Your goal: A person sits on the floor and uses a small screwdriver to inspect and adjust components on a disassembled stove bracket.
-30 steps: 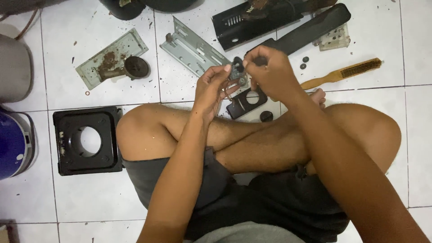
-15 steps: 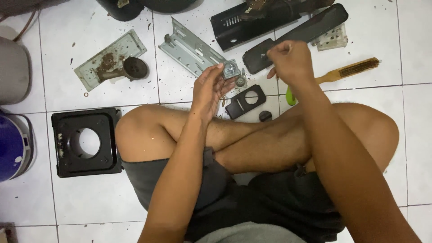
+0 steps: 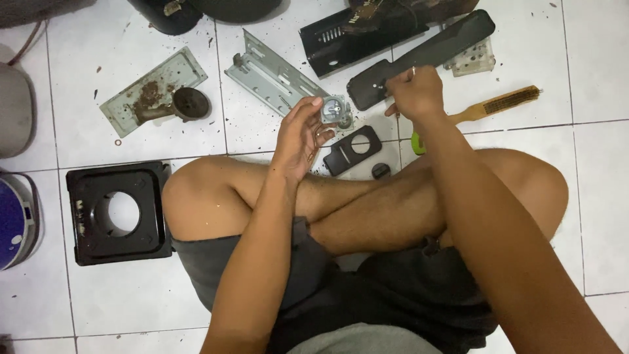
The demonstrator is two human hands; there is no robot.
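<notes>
Now my right hand [image 3: 414, 92] has left the small grey metal part [image 3: 335, 110] pinched in my left hand [image 3: 303, 134], fingers closing on a thin tool further right.

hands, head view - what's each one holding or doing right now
Left hand: closed on a small round grey metal part, held above the white tiled floor.
Right hand: closed on a thin tool whose kind cannot be told.

One cam only, on my head, pointing almost straight down past my arms at my crossed legs and the white tile floor [image 3: 563, 78]. Close range: my lap fills the lower frame, floor parts run along the top edge. No second view, so nothing shared.
</notes>
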